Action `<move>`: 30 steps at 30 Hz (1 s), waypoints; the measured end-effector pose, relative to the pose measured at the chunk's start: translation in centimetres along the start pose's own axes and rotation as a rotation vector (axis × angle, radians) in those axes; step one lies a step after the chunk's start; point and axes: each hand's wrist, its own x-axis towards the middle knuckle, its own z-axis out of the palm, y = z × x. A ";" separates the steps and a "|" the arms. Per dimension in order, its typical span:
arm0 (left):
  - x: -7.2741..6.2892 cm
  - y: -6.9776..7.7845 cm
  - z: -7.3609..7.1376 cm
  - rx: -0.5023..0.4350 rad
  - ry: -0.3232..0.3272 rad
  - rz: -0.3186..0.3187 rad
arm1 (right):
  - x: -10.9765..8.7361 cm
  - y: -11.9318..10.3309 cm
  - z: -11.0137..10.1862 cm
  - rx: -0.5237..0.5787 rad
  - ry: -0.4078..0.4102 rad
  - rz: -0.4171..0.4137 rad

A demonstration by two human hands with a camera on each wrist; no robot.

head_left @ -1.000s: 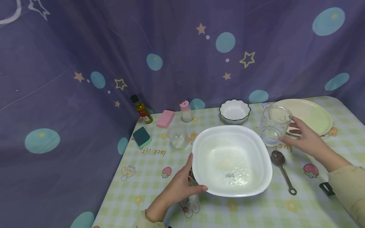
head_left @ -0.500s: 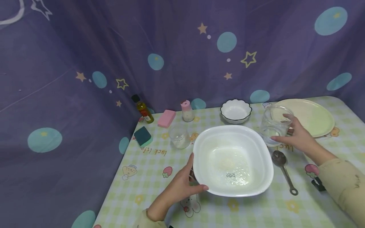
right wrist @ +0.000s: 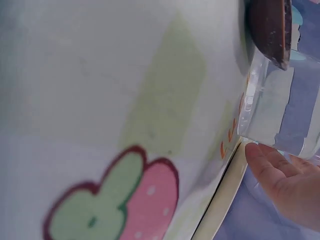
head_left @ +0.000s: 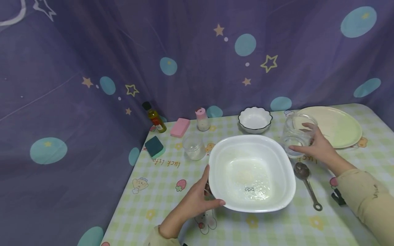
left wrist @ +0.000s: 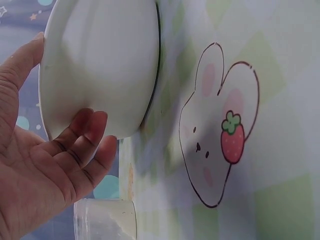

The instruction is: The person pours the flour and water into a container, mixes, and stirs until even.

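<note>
**L grip (head_left: 197, 198) on white basin (head_left: 250, 181), R grip (head_left: 317, 145) round glass jar (head_left: 289, 131)**

Nearest the front edge of the counter (head_left: 132, 218): L grip holds basin at its near L corner, thumb at the rim, other fingers bent against the outer wall. Basin's upright, approx mid-counter. Its floor looks wet w/ a pale patch, so prob. something's already in; what, can't tell.

Just R of basin, long spoon (head_left: 307, 184) lies w/ handle toward front edge, not in use.

Farther back: jar upright by basin's far R corner, apparently standing on counter. R grip's spread round it, thumb on near side; firm hold or mere contact, can't tell. Contents hard to read thru glass. L of basin, clear cup (head_left: 194, 150) w/ some pale stuff low down; green block (head_left: 154, 147) nr L edge.

Far edge, L to R: small bottle (head_left: 155, 119), pink block (head_left: 180, 127), pink-topped shaker (head_left: 202, 119), scalloped bowl (head_left: 255, 119), big plate (head_left: 338, 128) nr far R corner.

Progress, my read: basin steadied, prob. part-loaded; jar not yet lifted or tipped; spoon & cup unhandled. Steps left: unclear.
</note>
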 end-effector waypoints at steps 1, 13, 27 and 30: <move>-0.1 0.2 -0.1 0.001 0.000 -0.003 | 0.0 0.0 0.0 -0.014 0.006 0.005; 0.7 -3.7 0.7 0.008 0.019 0.007 | 0.0 0.1 0.2 -0.073 0.055 0.026; 0.3 -2.5 0.7 -0.016 0.013 0.007 | -0.3 -0.3 -0.2 -0.055 0.089 0.024; 0.3 -2.0 0.6 -0.035 0.009 0.007 | -0.4 -0.7 -0.5 -0.036 0.103 0.006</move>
